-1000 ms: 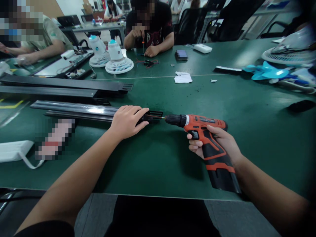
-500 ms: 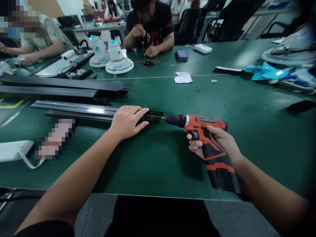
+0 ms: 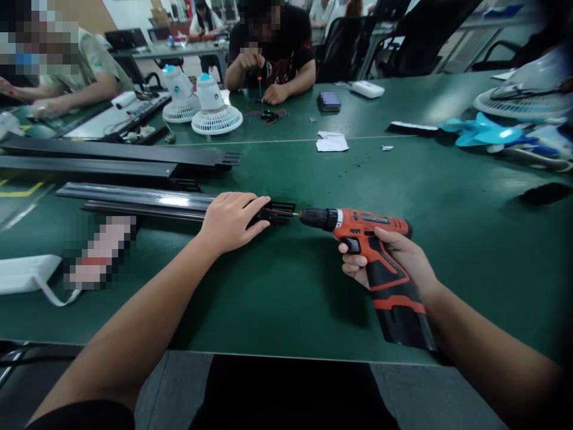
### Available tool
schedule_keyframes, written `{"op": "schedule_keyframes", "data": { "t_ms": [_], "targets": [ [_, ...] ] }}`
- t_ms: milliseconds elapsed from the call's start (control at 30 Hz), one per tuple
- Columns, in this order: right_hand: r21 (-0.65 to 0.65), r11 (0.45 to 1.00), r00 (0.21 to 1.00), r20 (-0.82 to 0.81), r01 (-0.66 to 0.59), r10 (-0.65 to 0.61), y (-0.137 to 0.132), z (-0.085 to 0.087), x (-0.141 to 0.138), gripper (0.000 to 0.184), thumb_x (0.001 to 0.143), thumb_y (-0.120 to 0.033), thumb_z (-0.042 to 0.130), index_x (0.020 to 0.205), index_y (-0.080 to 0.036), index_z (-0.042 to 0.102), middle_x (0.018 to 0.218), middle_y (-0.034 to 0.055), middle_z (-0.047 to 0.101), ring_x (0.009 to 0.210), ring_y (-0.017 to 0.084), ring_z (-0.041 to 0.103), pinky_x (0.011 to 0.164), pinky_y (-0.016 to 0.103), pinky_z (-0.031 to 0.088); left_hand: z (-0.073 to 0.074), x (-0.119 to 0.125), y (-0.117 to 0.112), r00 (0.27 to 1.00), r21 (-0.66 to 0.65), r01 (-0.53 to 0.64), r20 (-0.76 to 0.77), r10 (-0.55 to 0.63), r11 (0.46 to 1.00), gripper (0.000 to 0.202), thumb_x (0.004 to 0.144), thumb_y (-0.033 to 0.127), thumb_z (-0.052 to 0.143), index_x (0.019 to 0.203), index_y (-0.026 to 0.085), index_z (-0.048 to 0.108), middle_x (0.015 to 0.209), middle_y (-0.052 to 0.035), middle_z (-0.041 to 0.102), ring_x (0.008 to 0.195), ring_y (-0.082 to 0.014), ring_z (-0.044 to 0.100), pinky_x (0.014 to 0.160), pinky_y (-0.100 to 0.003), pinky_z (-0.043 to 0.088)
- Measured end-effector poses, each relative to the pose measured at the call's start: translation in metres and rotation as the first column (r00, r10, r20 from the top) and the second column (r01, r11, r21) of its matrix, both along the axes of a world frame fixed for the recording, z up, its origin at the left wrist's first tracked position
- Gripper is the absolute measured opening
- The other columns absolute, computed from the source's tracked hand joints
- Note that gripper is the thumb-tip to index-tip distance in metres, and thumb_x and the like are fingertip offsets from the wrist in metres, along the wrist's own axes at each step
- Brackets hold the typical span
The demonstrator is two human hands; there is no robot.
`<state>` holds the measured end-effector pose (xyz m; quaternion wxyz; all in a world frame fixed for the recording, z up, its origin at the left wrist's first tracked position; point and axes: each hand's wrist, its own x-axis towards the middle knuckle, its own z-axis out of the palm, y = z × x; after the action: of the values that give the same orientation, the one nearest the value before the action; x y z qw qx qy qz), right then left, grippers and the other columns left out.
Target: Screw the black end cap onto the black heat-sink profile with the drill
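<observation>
At nine o'clock from the drill's tip, taking that tip as the middle of the dial, clasps the black bars (image 3: 143,196) with the left hand (image 3: 233,222), palm down and partly closed, fingers bent over the top and thumb along the near side. Lays the bars flat on the green table (image 3: 286,286), pointing nine to three, slotted end (image 3: 283,206) just past the fingers. At three o'clock, grips the orange and black drill (image 3: 387,269) with the right hand (image 3: 414,263), fingers wrapped round the handle, index finger by the trigger. Aims the drill level toward nine o'clock, yellowish tip (image 3: 296,214) right at the slotted end. Cannot tell from here whether touching.

Compared with half a second ago, shows almost no change: keeps both hands, the bars and the drill in the same places. Reveals only a slight shift of the head in the seated person (image 3: 96,68) at ten o'clock.

Has black strips (image 3: 111,153) lying between nine and ten o'clock, and a blurred phone-like slab (image 3: 102,251) between eight and nine. Has two white fans (image 3: 208,98) standing near eleven, white paper (image 3: 332,142) at one, blue fan blades (image 3: 486,130) between two and three. Toward twelve, shows a co-worker (image 3: 290,51) holding an upright screwdriver (image 3: 259,83) over the table.
</observation>
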<state>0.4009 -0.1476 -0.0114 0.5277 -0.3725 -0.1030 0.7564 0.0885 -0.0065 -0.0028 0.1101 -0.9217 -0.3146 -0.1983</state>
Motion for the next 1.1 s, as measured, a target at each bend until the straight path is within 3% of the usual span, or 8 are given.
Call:
{"op": "schedule_keyframes", "data": {
  "t_ms": [1100],
  "targets": [
    [0.002, 1.000, 1.000, 0.001, -0.015, 0.015, 0.0009, 0.0004, -0.0002, 0.038, 0.089, -0.036, 0.060, 0.121, -0.016, 0.068, 0.090, 0.0128, 0.072, 0.058, 0.017, 0.057, 0.060, 0.033, 0.061, 0.0003, 0.0002, 0.0002, 1.000, -0.015, 0.004, 0.002, -0.004, 1.000, 0.048, 0.104, 0.050, 0.051, 0.137, 0.019, 0.067, 0.123, -0.0124, 0.075, 0.113, -0.0333, 0.071, 0.097, -0.050, 0.053]
  ]
}}
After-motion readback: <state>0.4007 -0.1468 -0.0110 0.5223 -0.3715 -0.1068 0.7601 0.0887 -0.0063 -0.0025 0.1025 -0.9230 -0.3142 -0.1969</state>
